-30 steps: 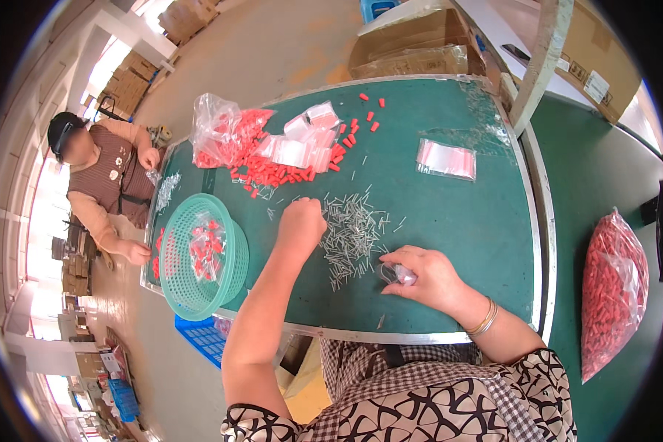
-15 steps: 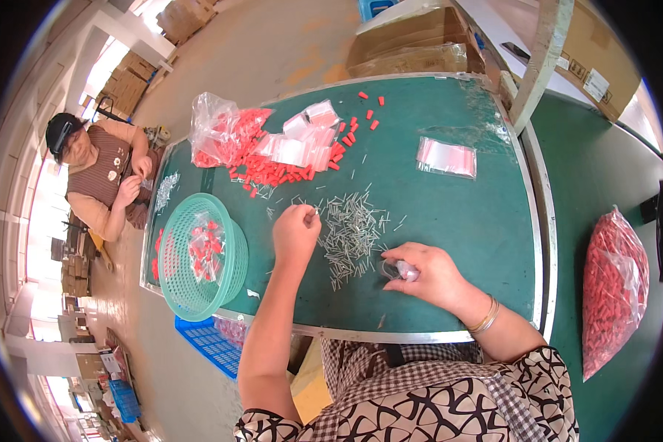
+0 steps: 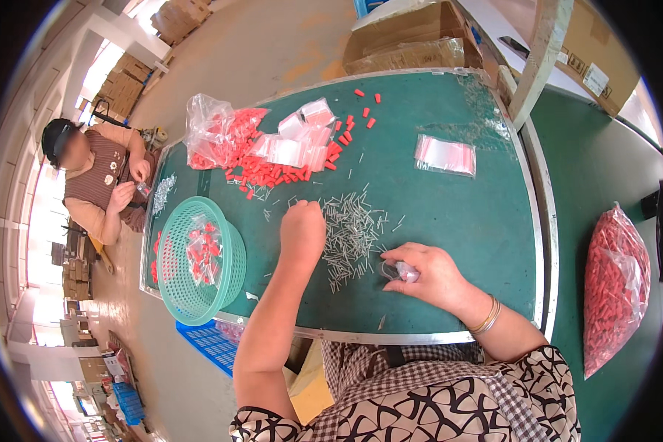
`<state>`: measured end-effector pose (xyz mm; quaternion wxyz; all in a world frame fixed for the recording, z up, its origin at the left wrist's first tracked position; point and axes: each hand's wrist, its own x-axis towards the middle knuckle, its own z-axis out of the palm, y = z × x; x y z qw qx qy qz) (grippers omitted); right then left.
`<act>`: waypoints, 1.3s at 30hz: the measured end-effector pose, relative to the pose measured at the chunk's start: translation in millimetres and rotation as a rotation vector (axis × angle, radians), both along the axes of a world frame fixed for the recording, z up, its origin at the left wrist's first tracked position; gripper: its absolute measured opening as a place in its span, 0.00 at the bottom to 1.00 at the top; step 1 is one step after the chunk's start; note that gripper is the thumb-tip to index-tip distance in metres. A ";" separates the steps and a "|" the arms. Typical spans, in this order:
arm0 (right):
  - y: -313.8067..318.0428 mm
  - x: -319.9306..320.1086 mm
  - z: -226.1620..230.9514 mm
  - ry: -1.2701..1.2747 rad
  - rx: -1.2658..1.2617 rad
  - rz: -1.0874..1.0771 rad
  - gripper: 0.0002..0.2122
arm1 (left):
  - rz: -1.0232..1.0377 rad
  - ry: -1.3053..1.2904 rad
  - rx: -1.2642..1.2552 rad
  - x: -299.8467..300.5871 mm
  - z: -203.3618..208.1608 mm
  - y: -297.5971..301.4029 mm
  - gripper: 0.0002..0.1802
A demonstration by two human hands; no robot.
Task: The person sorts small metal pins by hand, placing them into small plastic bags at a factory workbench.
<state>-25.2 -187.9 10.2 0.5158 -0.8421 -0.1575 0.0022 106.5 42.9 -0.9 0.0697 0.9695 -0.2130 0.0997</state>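
Here the left hand point(image 3: 303, 230) rests knuckles-up on the green tabletop point(image 3: 464, 228), its fingers curled down at the left edge of a scattered pile of thin metal pins point(image 3: 350, 234); whether a pin is pinched under them cannot be told from above. The right hand point(image 3: 427, 274) lies just right of the pile's near end, its fingers point(image 3: 398, 259) closed around a small clear plastic bag point(image 3: 399, 272) held against the tabletop. The pins lie loose at mid-tabletop, between the two hands and spreading away from the person. Farther out, toward the far left corner, a heap of small red plastic pieces point(image 3: 272, 174) lies mixed with filled little bags point(image 3: 302, 140), beside a large clear bag of the same red pieces point(image 3: 217, 132). A flat stack of empty red-edged bags point(image 3: 445, 155) sits apart on the far right. A green mesh basket point(image 3: 171, 274) holding packed bags stands at the left edge. A big bag of red pieces point(image 3: 615, 280) lies on the neighbouring surface to the right. Another person point(image 3: 96, 177) sits beyond the left end, handling a small bag.
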 end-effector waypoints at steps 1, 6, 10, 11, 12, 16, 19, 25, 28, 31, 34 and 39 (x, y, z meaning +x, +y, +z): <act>0.0 -0.3 0.1 0.001 0.000 -0.001 0.21 | -0.001 0.001 0.000 0.2 -0.5 -0.7 0.01; 0.2 0.2 0.3 -0.014 -0.013 -0.003 0.21 | -0.047 0.002 0.054 3.5 -0.8 -1.3 0.03; 0.6 0.2 -0.6 -0.015 -0.010 -0.007 0.20 | -0.052 -0.004 0.061 8.4 -0.7 -3.9 0.04; 1.6 -0.1 -1.4 -0.023 -0.003 -0.005 0.20 | -0.036 -0.017 0.069 13.2 -1.9 -2.9 0.04; 2.4 -0.6 -1.6 -0.031 0.004 -0.003 0.20 | -0.019 -0.029 0.078 17.3 -2.3 -1.7 0.05; 1.2 -0.1 3.3 -0.036 0.000 0.002 0.20 | 0.013 0.078 0.053 25.1 2.4 1.2 0.05; -0.8 -0.1 3.9 -0.056 0.014 -0.016 0.21 | 0.109 0.086 0.024 20.2 -3.8 5.5 0.07; -5.9 1.4 -4.3 -0.005 0.039 -0.035 0.20 | 0.140 0.304 -0.735 -38.9 23.1 -7.3 0.04; -5.3 2.6 -2.3 0.032 0.078 -0.036 0.21 | -0.078 0.384 -0.821 -79.6 37.8 -30.0 0.06; -4.2 2.2 -3.5 0.064 0.124 -0.037 0.22 | -0.205 0.384 -0.783 -95.0 43.5 -46.5 0.07; -1.4 5.8 -7.2 0.071 0.140 -0.037 0.22 | -0.333 0.314 -0.682 -92.6 38.6 -46.5 0.08; -3.0 6.5 -1.6 0.053 0.155 -0.052 0.21 | -0.248 0.286 -0.730 -83.7 48.7 -38.0 0.08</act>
